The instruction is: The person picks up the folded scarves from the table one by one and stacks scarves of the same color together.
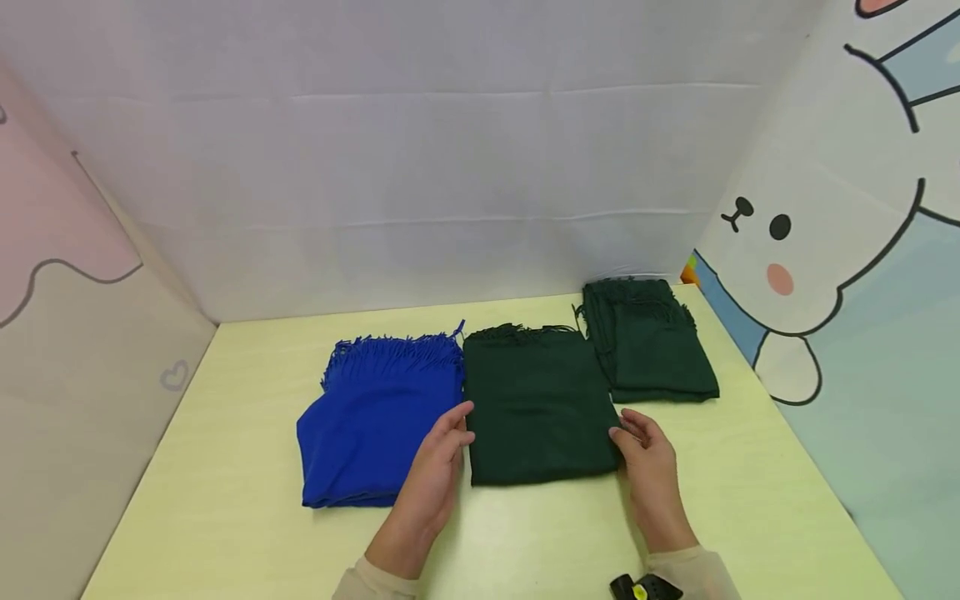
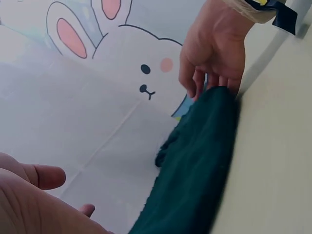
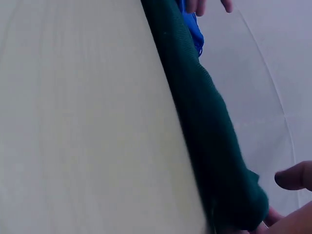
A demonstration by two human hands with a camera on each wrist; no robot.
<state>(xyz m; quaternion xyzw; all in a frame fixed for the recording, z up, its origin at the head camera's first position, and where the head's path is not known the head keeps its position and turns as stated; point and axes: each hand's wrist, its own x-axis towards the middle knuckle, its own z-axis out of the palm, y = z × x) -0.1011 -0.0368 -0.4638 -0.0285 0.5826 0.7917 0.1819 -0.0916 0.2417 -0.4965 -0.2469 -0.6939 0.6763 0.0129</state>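
A folded dark green scarf (image 1: pixel 538 408) with fringe along its far edge lies flat in the middle of the table. My left hand (image 1: pixel 442 458) is at its left side, fingers and thumb loosely extended and spread apart. At the opposite side, my right hand (image 1: pixel 648 458) has its fingers against the scarf's right edge. In the right wrist view the thumb (image 3: pixel 295 176) stands off from the cloth, while the fingertips (image 3: pixel 274 216) meet the scarf's end. A folded blue scarf (image 1: pixel 378 425) lies close on the left, partly behind my left hand.
A second dark green scarf (image 1: pixel 652 346), also folded and fringed, lies at the back right of the pale yellow table (image 1: pixel 225 467). Behind the table hangs a white cloth (image 1: pixel 420 167). A wall with a rabbit drawing (image 1: pixel 810 208) rises on the right.
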